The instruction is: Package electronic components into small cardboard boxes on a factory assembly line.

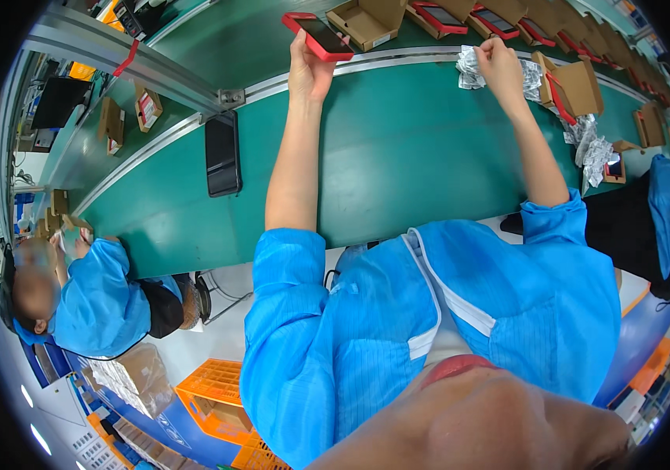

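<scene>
Raised at the table's far edge, my left hand (311,72) grips a red-cased handheld device (317,37) with a dark screen, thumb and fingers on its sides. An open cardboard box (362,23) sits just right of that device. My right hand (502,72) is over a heap of silver printed packets (469,67), its fingertips pinched together at the heap's edge. Whether a packet is between them I cannot make out. Right of this hand stands an open cardboard box (582,88) with a red strip-like piece (559,97) along its side.
Beyond the metal rail (397,56), a row of boxes holds red devices (438,17). A black handheld device (223,153) lies on the green table (397,149) at left. More silver packets (595,153) lie at right. Co-workers in blue (104,301) sit on both sides; orange crates (213,388) stand behind me.
</scene>
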`<act>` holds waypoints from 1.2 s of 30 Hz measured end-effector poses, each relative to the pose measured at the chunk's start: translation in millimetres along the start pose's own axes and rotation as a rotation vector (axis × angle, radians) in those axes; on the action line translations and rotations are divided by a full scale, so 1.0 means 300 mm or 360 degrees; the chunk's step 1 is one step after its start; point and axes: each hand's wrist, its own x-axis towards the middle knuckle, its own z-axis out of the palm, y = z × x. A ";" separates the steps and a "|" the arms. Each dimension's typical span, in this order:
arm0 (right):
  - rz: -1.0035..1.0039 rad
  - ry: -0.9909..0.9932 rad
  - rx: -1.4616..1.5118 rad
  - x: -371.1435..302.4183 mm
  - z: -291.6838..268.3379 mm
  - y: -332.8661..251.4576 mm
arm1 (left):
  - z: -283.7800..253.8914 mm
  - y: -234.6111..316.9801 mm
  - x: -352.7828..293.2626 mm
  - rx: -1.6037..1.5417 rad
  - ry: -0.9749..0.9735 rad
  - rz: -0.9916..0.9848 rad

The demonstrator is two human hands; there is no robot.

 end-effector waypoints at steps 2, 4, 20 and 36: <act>-0.0211 0.0285 -0.0300 -0.024 0.037 0.026 | 0.005 -0.009 -0.009 0.0056 -0.0042 -0.0008; -0.0425 0.0565 -0.0595 -0.040 0.035 -0.007 | 0.008 -0.014 -0.029 0.0082 -0.0142 -0.0051; 0.0849 -0.0923 0.3096 -0.087 0.318 -0.377 | 0.013 -0.073 -0.017 0.0398 -0.0118 -0.0032; -0.0448 -0.0283 0.1061 -0.156 0.354 -0.283 | -0.063 -0.087 -0.002 0.0993 0.0307 0.0153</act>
